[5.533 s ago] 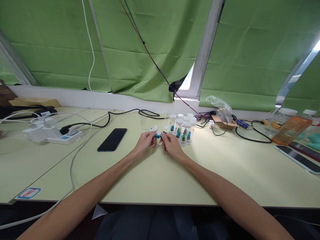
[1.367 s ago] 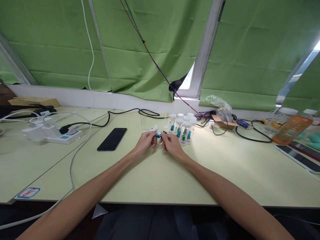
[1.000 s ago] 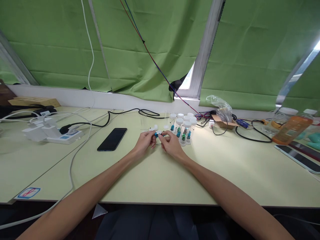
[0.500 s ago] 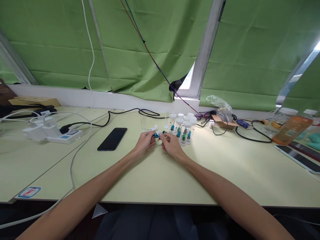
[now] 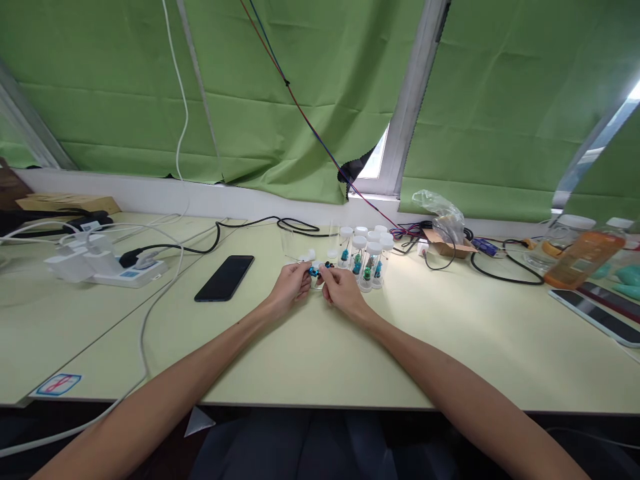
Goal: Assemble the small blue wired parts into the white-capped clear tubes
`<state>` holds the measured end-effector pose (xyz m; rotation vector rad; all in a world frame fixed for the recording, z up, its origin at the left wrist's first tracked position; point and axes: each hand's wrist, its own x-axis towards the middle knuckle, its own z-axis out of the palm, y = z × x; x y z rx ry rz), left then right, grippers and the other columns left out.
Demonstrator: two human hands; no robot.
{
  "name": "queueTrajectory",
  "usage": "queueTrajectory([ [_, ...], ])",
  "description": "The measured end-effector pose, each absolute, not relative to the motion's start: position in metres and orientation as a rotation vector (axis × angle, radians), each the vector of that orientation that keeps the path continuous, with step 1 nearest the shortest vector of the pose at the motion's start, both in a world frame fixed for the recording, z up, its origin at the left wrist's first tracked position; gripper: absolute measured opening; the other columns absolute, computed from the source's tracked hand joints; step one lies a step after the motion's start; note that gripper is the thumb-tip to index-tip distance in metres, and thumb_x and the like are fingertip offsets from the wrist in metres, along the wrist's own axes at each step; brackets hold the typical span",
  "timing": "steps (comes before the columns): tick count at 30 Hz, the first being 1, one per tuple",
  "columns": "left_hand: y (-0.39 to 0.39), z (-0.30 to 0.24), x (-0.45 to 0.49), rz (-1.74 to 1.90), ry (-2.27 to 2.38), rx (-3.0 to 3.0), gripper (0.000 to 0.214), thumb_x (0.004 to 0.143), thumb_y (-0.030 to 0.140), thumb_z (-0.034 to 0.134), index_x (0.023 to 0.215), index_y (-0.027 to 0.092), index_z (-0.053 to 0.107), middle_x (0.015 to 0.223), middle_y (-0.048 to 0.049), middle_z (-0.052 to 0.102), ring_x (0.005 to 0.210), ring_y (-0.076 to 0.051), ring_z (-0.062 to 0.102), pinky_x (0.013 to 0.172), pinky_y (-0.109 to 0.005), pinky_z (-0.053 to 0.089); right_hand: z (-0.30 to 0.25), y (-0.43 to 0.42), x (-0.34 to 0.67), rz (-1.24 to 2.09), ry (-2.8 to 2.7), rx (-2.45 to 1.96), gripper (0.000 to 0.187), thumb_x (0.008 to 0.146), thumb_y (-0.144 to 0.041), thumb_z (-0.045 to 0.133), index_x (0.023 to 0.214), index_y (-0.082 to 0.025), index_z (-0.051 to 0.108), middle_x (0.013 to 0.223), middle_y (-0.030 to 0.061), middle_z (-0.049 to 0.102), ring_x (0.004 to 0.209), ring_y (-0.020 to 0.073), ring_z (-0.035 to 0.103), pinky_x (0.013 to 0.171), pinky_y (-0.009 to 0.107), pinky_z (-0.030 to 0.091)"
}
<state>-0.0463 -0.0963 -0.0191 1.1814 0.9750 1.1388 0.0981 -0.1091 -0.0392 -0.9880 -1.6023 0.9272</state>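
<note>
My left hand [image 5: 291, 285] is closed in a pinch on a small shiny blue piece [image 5: 313, 271], low over the table. Close against it on the right, my right hand [image 5: 342, 288] is also pinched; its fingers hide most of what they grip. A small dark and gold piece [image 5: 329, 265] shows just behind the right fingertips. To the right stand several clear tubes [image 5: 367, 279] with white caps, holding blue and green pieces with thin stems. Beyond my hands, a white cap [image 5: 311, 255] lies near two clear tubes that hold nothing visible.
A black phone [image 5: 225, 279] lies left of my hands. Farther left is a white power strip [image 5: 135, 272] with plugs and cables. An open cardboard box [image 5: 447, 248] sits at the back right, an orange bottle [image 5: 585, 259] and another phone [image 5: 595, 317] at the far right.
My fingers shift very slightly around the small blue piece, and the dark and gold piece shows a little more. Everything else stays in place.
</note>
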Motion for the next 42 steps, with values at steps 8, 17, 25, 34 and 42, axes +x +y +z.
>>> queueTrajectory([
  [8,-0.097,-0.016,-0.046,1.156,0.997,1.171,0.040,0.083,0.033,0.060,0.057,0.020,0.032,0.050,0.0088,0.022,0.040,-0.005,0.020,0.036,-0.019,0.015,-0.033,-0.117,0.098,0.953,-1.575,-0.998,0.041,0.082,-0.061,0.059,0.085,-0.021,0.054,0.046,-0.0069,0.052,0.039,0.0096,0.041,0.045,0.022,0.035],
  [17,-0.096,-0.019,-0.046,1.133,0.964,1.252,0.043,0.084,0.038,0.060,0.054,0.019,0.037,0.049,0.0067,0.027,0.040,-0.005,0.022,0.037,-0.020,0.018,-0.040,-0.109,0.098,0.923,-1.621,-0.964,0.051,0.090,-0.063,0.044,0.070,-0.019,0.057,0.045,-0.0035,0.050,0.039,0.0103,0.044,0.045,0.023,0.036],
  [25,-0.095,-0.021,-0.046,1.160,0.984,1.279,0.043,0.087,0.036,0.056,0.052,0.018,0.038,0.049,0.0046,0.031,0.042,-0.006,0.024,0.039,-0.021,0.021,-0.038,-0.111,0.098,0.935,-1.552,-1.017,0.047,0.089,-0.065,0.045,0.076,-0.020,0.055,0.044,-0.0049,0.050,0.038,0.0105,0.044,0.044,0.023,0.036],
  [34,-0.094,-0.021,-0.046,1.160,0.997,1.298,0.045,0.087,0.039,0.055,0.051,0.018,0.038,0.049,0.0045,0.032,0.042,-0.006,0.025,0.040,-0.022,0.023,-0.039,-0.111,0.099,0.943,-1.564,-0.975,0.041,0.086,-0.062,0.052,0.080,-0.022,0.051,0.045,-0.0066,0.051,0.038,0.0100,0.043,0.043,0.022,0.034],
  [42,-0.095,-0.022,-0.045,1.142,0.980,1.325,0.045,0.086,0.042,0.057,0.052,0.018,0.040,0.049,0.0039,0.035,0.042,-0.006,0.028,0.041,-0.022,0.026,-0.039,-0.108,0.098,0.920,-1.553,-1.021,0.055,0.091,-0.066,0.038,0.066,-0.019,0.054,0.043,-0.0029,0.049,0.037,0.0106,0.044,0.043,0.023,0.035],
])
